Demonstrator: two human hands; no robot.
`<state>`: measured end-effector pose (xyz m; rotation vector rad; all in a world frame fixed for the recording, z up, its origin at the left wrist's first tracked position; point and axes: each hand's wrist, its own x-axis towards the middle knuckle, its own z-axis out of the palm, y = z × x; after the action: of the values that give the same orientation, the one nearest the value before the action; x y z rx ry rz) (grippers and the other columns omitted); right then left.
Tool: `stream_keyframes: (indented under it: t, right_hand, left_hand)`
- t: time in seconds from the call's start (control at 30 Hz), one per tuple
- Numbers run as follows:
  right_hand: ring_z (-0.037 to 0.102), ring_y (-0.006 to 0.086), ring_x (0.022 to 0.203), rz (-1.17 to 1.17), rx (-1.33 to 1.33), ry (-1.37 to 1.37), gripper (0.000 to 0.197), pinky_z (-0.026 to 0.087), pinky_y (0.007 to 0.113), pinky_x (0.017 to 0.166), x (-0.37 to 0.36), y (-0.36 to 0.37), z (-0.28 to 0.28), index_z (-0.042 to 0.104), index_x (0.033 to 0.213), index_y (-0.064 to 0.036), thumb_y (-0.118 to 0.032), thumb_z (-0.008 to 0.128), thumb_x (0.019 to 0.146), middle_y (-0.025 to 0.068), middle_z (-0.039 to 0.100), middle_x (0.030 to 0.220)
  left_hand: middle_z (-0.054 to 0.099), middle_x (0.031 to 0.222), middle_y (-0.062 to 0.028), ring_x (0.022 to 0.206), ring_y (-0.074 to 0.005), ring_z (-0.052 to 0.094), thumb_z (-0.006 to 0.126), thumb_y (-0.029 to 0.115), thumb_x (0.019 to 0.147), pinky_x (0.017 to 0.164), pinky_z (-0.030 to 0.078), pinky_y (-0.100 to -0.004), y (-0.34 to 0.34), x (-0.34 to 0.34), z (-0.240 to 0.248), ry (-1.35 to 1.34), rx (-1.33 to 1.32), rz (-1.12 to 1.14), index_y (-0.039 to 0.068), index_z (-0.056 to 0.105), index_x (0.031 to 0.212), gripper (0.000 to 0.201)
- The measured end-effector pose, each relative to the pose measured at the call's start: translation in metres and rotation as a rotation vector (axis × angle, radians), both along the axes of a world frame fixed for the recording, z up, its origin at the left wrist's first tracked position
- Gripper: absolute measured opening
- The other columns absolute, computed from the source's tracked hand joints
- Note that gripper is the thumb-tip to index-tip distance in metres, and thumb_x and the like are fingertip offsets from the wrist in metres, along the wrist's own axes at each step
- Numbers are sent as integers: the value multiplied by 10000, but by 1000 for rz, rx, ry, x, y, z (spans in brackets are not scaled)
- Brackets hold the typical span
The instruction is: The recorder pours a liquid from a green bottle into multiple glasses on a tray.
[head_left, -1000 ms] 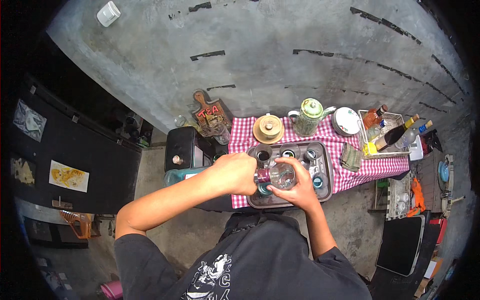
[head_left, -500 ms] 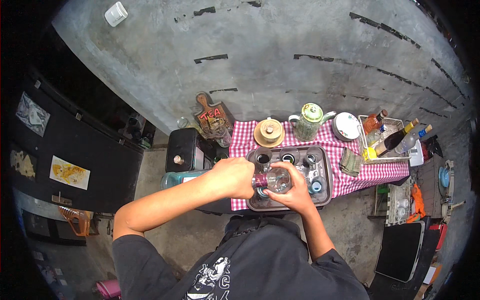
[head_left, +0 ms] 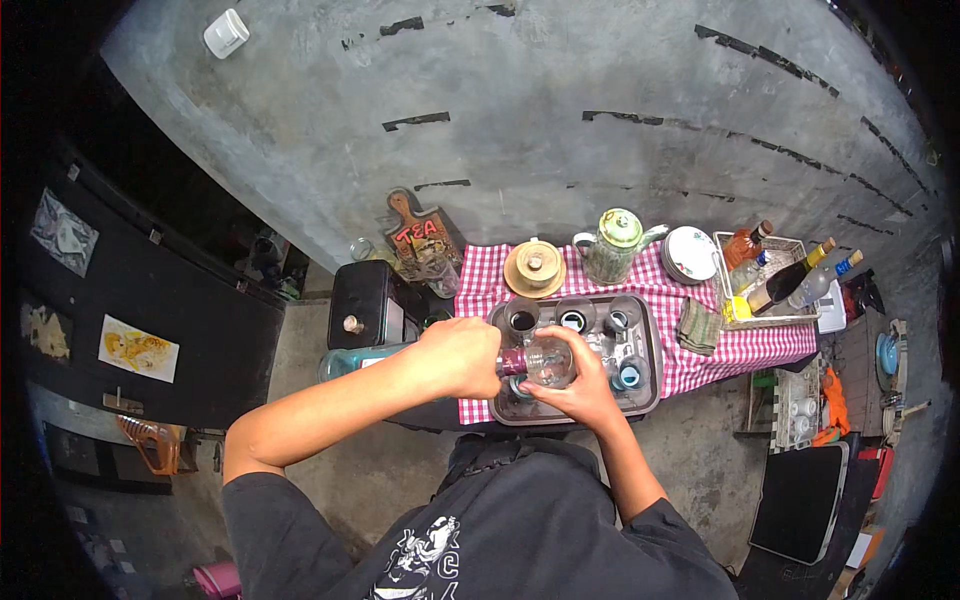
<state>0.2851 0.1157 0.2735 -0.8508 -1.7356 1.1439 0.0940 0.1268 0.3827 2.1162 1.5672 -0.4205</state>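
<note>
My left hand (head_left: 462, 358) is closed round a tilted bluish glass bottle (head_left: 338, 364), whose body runs out to the left under my forearm. The bottle's dark red neck points right, at the mouth of a clear drinking glass (head_left: 550, 363). My right hand (head_left: 582, 385) wraps the glass from its right side. Whether liquid is flowing cannot be made out. Below both hands lies a grey-brown tray (head_left: 650, 385) with several cups standing in it; one glass (head_left: 522, 320) looks dark inside.
A pink checked cloth (head_left: 690, 371) covers the table. Behind the tray stand a lidded cup on a saucer (head_left: 534, 266), a floral teapot (head_left: 612, 250) and stacked plates (head_left: 689, 254). A bottle basket (head_left: 735, 318) is at right, a folded cloth (head_left: 698, 326) beside it, a black box (head_left: 368, 290) at left.
Both hands, the bottle and the glass stay joined in almost the same pose. The whole view has shifted very slightly.
</note>
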Motion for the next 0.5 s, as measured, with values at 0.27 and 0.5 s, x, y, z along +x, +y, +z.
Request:
stream_keyframes:
  t: [0.27, 0.5]
  right_hand:
    - [618, 213, 1067, 39, -26, 89, 648, 480, 352, 940, -5, 4, -3, 555, 1226, -53, -91, 860, 656, 91, 641, 1116]
    - [614, 220, 1086, 50, -7, 108, 649, 469, 358, 959, -6, 7, -8, 552, 1223, -49, -89, 860, 653, 99, 644, 1141]
  left_hand:
    - [659, 787, -298, 831, -417, 681, 651, 161, 635, 756, 558, -468, 1, 0, 5, 38, -7, 5, -79, 685, 762, 274]
    - [686, 831, -271, 851, -394, 694, 667, 178, 625, 768, 571, -456, 3, 2, 9, 80, -36, 12, -79, 701, 803, 314]
